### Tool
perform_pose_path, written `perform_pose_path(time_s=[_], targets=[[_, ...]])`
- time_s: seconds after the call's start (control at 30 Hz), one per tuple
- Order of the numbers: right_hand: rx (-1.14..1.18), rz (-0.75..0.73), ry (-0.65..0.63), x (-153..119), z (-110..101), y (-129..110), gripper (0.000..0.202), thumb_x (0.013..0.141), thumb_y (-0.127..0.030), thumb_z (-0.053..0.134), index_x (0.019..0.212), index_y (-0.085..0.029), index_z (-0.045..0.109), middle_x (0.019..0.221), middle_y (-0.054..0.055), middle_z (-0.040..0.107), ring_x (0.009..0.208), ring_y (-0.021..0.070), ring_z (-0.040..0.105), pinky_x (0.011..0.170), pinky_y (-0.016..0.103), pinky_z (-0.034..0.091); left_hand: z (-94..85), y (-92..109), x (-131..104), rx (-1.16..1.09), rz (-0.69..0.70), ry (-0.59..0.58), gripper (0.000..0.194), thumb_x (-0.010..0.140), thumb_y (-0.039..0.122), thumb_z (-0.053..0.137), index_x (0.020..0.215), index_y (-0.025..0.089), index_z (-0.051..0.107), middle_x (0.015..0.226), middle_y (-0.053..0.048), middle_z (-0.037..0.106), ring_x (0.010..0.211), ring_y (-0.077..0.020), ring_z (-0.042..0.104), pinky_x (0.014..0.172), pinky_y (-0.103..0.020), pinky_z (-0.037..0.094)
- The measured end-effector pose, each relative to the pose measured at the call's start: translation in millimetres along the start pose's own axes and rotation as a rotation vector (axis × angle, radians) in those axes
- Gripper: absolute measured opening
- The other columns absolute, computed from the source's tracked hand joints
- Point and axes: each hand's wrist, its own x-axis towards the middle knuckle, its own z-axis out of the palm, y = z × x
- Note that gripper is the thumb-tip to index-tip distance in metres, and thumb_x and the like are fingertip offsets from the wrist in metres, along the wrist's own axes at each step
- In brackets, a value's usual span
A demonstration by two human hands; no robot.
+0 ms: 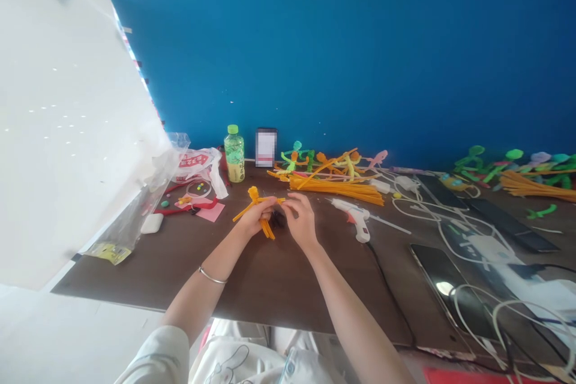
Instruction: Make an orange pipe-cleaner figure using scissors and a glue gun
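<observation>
My left hand (pixel 261 215) is closed around an orange pipe-cleaner figure (pixel 253 194), whose rounded head sticks up above my fingers. One limb points to the left and two strands hang below the hand. At the figure's right-hand limb, the fingertips of my right hand (pixel 300 220) pinch the orange end. Behind my hands on the table lies a bundle of orange pipe cleaners (pixel 337 190). A white glue gun (pixel 359 219) rests to the right of my right hand. Under and between the hands is a dark object I cannot make out.
A green-capped bottle (pixel 234 156) and an upright phone (pixel 266 147) stand by the blue wall. Several pipe-cleaner figures (pixel 351 162) lie at the back. Plastic bags (pixel 198 165) and a white case (pixel 152 223) are left; cables, a phone (pixel 443 282) and a power bank (pixel 513 225) right.
</observation>
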Motion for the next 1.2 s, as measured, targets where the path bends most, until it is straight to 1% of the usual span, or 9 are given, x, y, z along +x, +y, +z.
perform_pose_path(time_s=[0.17, 0.3, 0.53, 0.63, 0.77, 0.87, 0.97, 1.07, 1.2], targets=[[0.027, 0.045, -0.114, 1.1, -1.9, 4.8, 0.018, 0.084, -0.028, 0.045, 0.079, -0.021, 0.061, 0.083, 0.005, 0.061, 0.079, 0.0182, 0.058, 0.074, 0.031, 0.047, -1.0, 3.3, -1.3, 0.031, 0.006, -0.042, 0.024, 0.058, 0.025, 0.072, 0.066, 0.013, 0.053, 0.052, 0.008, 0.031, 0.042, 0.0, 0.022, 0.034, -0.015, 0.012], [-0.005, 0.028, -0.211, 2.2, -4.7, 9.7, 0.019, 0.084, -0.028, 0.044, 0.082, -0.022, 0.063, 0.08, 0.004, 0.062, 0.077, 0.018, 0.058, 0.071, 0.03, 0.045, -5.8, 4.5, -0.3, 0.192, 0.03, -0.044, 0.021, 0.059, 0.028, 0.069, 0.068, 0.013, 0.057, 0.051, 0.007, 0.037, 0.041, -0.0002, 0.025, 0.036, -0.016, 0.015], [-0.321, -0.072, -0.26, 3.5, -11.4, 16.4, 0.021, 0.085, -0.026, 0.045, 0.078, -0.022, 0.064, 0.08, 0.005, 0.06, 0.076, 0.0196, 0.055, 0.069, 0.032, 0.041, -5.6, 6.5, -3.4, 0.871, 0.359, 0.037, 0.009, 0.059, 0.019, 0.061, 0.066, 0.014, 0.065, 0.065, -0.002, 0.061, 0.058, -0.0096, 0.051, 0.051, -0.02, 0.038], [-0.371, -0.077, -0.276, 3.5, -12.6, 16.7, 0.019, 0.085, -0.024, 0.045, 0.075, -0.021, 0.061, 0.08, 0.005, 0.059, 0.075, 0.0197, 0.054, 0.068, 0.032, 0.04, -2.4, 4.2, -3.8, 1.005, 0.396, 0.044, 0.01, 0.059, 0.016, 0.059, 0.064, 0.015, 0.067, 0.064, -0.002, 0.062, 0.058, -0.0115, 0.053, 0.054, -0.022, 0.04], [-0.262, 0.023, -0.248, 1.3, -8.5, 17.2, 0.015, 0.083, -0.023, 0.045, 0.075, -0.021, 0.057, 0.079, 0.004, 0.057, 0.075, 0.0188, 0.055, 0.068, 0.031, 0.042, 2.1, -1.6, -4.8, 1.18, 0.516, 0.09, 0.012, 0.063, 0.017, 0.056, 0.067, 0.016, 0.067, 0.062, -0.001, 0.061, 0.055, -0.0111, 0.052, 0.055, -0.022, 0.039], [-0.15, 0.124, -0.181, -2.8, -0.4, 16.1, 0.013, 0.081, -0.023, 0.045, 0.073, -0.02, 0.055, 0.078, 0.004, 0.057, 0.073, 0.0184, 0.055, 0.068, 0.031, 0.044, 3.9, -5.7, -5.5, 1.133, 0.571, 0.18, 0.012, 0.065, 0.019, 0.056, 0.068, 0.016, 0.067, 0.061, 0.0, 0.061, 0.055, -0.0113, 0.052, 0.056, -0.022, 0.04], [-0.027, 0.212, -0.11, -7.3, 8.3, 13.9, 0.01, 0.078, -0.023, 0.047, 0.072, -0.02, 0.054, 0.076, 0.004, 0.058, 0.074, 0.0188, 0.056, 0.07, 0.033, 0.046, 2.8, -7.9, -4.7, 0.947, 0.541, 0.229, 0.012, 0.065, 0.022, 0.058, 0.071, 0.017, 0.067, 0.067, -0.002, 0.064, 0.061, -0.0129, 0.056, 0.061, -0.022, 0.043], [0.047, 0.274, -0.057, -9.6, 13.2, 12.5, 0.008, 0.077, -0.024, 0.049, 0.073, -0.02, 0.055, 0.075, 0.005, 0.06, 0.074, 0.0191, 0.058, 0.069, 0.033, 0.048, 0.8, -8.5, -3.1, 0.831, 0.488, 0.228, 0.015, 0.065, 0.026, 0.061, 0.074, 0.017, 0.068, 0.072, -0.003, 0.066, 0.064, -0.0145, 0.059, 0.062, -0.023, 0.045], [0.063, 0.315, -0.003, -8.5, 12.9, 10.7, 0.011, 0.077, -0.027, 0.049, 0.074, -0.019, 0.056, 0.076, 0.006, 0.063, 0.074, 0.0196, 0.061, 0.068, 0.033, 0.05, 2.4, -7.7, -4.3, 0.837, 0.455, 0.193, 0.016, 0.065, 0.027, 0.063, 0.074, 0.016, 0.069, 0.071, -0.004, 0.067, 0.069, -0.0171, 0.062, 0.065, -0.025, 0.047]])
